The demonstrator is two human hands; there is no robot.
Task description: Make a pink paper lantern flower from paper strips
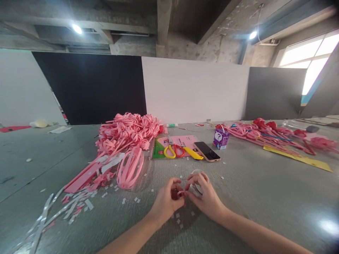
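Observation:
My left hand is closed in a pinch on a small pink paper strip. The fingertips of my right hand meet it from the other side, thumb and index finger closed at the strip's end. A thin clear ring, perhaps a roll of tape, shows behind the right fingers; how it is held is partly hidden. Small white paper bits lie on the table below my hands. Beyond them are scissors with yellow and red handles, a yellow utility knife and a phone.
To the left lie a heap of pink paper-strip flowers, a looped pink strip ball and white scraps. A purple box stands behind the phone. Pink stems and a yellow strip lie at right. Panels line the back.

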